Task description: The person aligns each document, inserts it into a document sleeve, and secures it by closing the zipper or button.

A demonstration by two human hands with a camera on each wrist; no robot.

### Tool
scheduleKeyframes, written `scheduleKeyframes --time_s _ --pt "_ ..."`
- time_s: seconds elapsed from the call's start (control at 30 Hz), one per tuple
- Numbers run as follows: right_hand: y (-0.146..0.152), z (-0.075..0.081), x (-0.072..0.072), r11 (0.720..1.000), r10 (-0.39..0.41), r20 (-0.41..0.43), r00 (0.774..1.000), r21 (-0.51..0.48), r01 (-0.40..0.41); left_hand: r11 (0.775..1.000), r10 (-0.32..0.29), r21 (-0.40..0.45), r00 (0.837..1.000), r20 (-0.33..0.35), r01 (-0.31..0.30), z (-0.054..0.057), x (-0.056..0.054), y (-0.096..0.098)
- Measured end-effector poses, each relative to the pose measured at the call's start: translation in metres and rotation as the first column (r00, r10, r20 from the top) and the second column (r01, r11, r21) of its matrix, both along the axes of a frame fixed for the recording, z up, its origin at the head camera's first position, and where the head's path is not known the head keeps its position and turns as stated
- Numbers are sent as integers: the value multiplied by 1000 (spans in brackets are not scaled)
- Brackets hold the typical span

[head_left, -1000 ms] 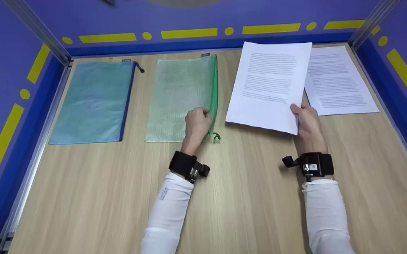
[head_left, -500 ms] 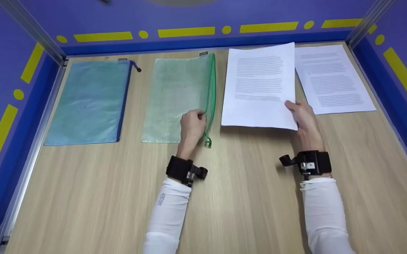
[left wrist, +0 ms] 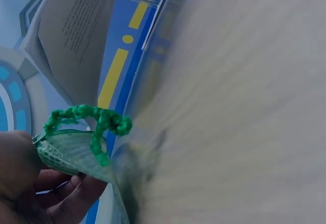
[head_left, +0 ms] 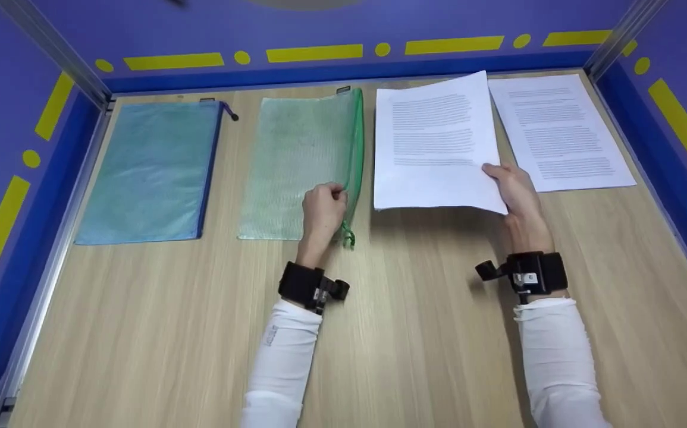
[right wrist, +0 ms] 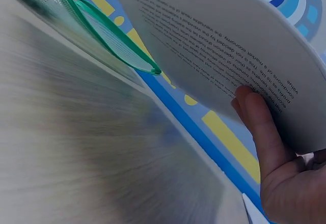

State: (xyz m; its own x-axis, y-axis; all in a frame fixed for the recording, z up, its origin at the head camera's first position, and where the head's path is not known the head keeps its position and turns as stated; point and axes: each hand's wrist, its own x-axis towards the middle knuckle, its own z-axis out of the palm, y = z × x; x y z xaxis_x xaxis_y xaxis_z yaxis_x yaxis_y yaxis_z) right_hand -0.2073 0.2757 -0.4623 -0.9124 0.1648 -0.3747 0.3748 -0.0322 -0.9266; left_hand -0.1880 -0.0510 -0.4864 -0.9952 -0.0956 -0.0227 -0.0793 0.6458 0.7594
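My left hand [head_left: 323, 211] pinches the zip edge of a green mesh zip pouch [head_left: 298, 145] near its front corner. The pouch mouth gapes, its green zip rims [right wrist: 119, 56] standing apart in the right wrist view. A knotted green cord [left wrist: 84, 113] hangs off the zip end beside the left fingers. My right hand [head_left: 521, 193] grips a sheaf of printed paper [head_left: 429, 181] by its right edge, thumb on top and fingers underneath. The sheaf is raised over the table, bowed, with its left edge close beside the pouch's open side.
A blue zip pouch [head_left: 147, 172] lies flat at the left. More printed paper [head_left: 563, 134] lies at the back right. Blue panels [head_left: 319, 35] with yellow marks wall in the back and sides of the wooden table [head_left: 414, 333].
The right hand's sheaf has moved left toward the green pouch and turned straighter. The left hand has shifted slightly left, and the pouch's zip edges have parted wider.
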Motion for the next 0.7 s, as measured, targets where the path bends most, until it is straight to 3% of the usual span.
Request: scheduleKeyframes --time_s 0.37,0.7 --pt "4 12 4 993 42 -11 999 -110 -43 1000 13 -13 1000 13 -13 3 -1 2" --pt "-3 10 9 987 103 2 995 -126 -102 999 26 -27 1000 16 -26 4 0 2"
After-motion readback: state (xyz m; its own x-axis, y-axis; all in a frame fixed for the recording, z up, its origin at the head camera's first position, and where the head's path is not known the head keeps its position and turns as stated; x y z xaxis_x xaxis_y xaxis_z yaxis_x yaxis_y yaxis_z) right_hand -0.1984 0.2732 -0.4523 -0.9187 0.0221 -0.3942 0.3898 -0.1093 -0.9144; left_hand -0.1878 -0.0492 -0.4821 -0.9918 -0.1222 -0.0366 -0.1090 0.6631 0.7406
